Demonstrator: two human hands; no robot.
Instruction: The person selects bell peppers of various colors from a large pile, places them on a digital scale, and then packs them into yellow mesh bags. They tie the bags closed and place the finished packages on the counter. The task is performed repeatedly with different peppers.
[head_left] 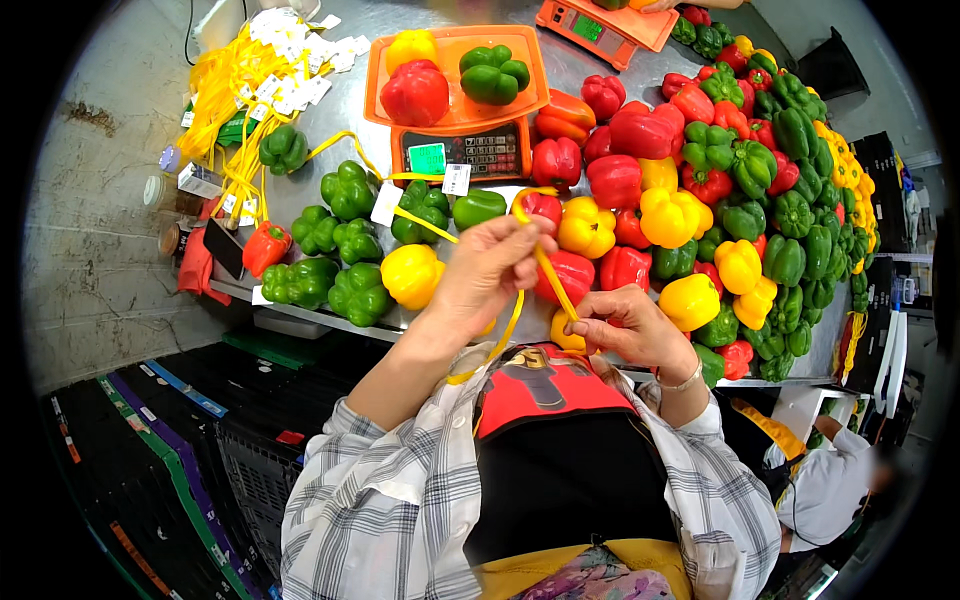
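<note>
Yellow mesh net bag (545, 268): thin, stretchy, pulled taut above the near worktop edge, holding a glossy red pepper (543, 206) at its top. Left hand (490, 268) pinches the netting shut; right hand (622, 330) grips the lower strand, fingers closed. Steel worktop (350, 118), smooth grey, carries loose lobed peppers, red, yellow, green. Behind: orange plastic scale (462, 150) with three peppers in its tray; bundle of tagged yellow nets (235, 95) far left.

Glossy peppers (670, 215) on matt metal table (590, 70); orange plastic tray (450, 112).
</note>
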